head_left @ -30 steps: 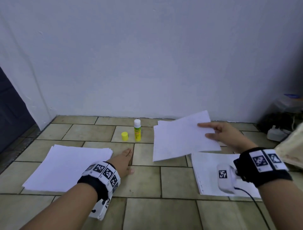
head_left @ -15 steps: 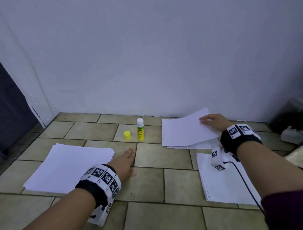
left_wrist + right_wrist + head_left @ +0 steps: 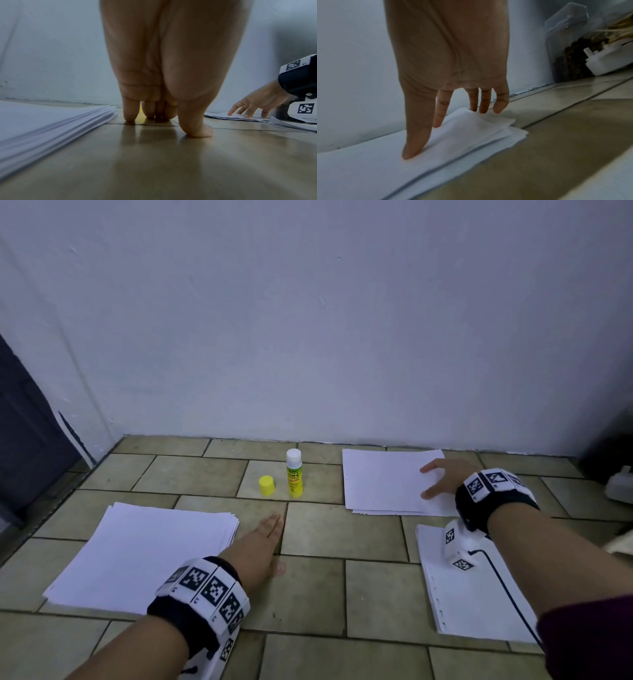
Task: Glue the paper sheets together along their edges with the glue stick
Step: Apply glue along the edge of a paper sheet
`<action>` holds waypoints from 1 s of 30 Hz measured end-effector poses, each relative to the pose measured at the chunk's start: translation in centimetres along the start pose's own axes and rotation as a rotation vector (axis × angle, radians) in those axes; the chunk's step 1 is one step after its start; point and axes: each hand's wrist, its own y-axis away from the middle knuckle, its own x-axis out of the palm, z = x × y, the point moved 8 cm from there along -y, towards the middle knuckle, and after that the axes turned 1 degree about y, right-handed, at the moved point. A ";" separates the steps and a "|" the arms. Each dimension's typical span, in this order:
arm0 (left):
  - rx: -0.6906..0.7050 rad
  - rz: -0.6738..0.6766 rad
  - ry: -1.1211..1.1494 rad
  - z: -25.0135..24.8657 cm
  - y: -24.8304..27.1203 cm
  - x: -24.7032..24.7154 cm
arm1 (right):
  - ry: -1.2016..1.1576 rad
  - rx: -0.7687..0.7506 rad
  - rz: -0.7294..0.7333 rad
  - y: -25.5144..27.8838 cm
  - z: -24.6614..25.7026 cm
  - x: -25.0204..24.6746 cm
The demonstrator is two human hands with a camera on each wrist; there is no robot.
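Fingers of the right hand [image 3: 445, 479] are lying spread and nearly straight on the small pile of sheets [image 3: 383, 482] at the right centre of the head view, pressing rather than gripping; the right wrist view is showing the thumb and fingertips [image 3: 414, 148] flat on the top sheet, whose corners are sitting slightly offset from those beneath. The left hand [image 3: 260, 546] is resting open and flat on the tiled floor [image 3: 315, 542], holding nothing, just beside the thick stack of paper [image 3: 144, 553] at lower left. The glue stick [image 3: 294, 473] is standing upright at centre with its yellow cap [image 3: 267, 485] off beside it. Risk seems to be lying in the thin, smooth paper: any drag of the pressing hand could be sliding the sheets further out of line, and the uncapped stick, being tall and narrow, could be tipping if brushed. A third pile with punched holes [image 3: 476, 587] is lying at lower right under the right forearm.
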 end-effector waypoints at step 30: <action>-0.370 0.023 -0.268 8.9 4.9 -2.9 | 0.406 -0.220 0.309 21.1 2.8 9.5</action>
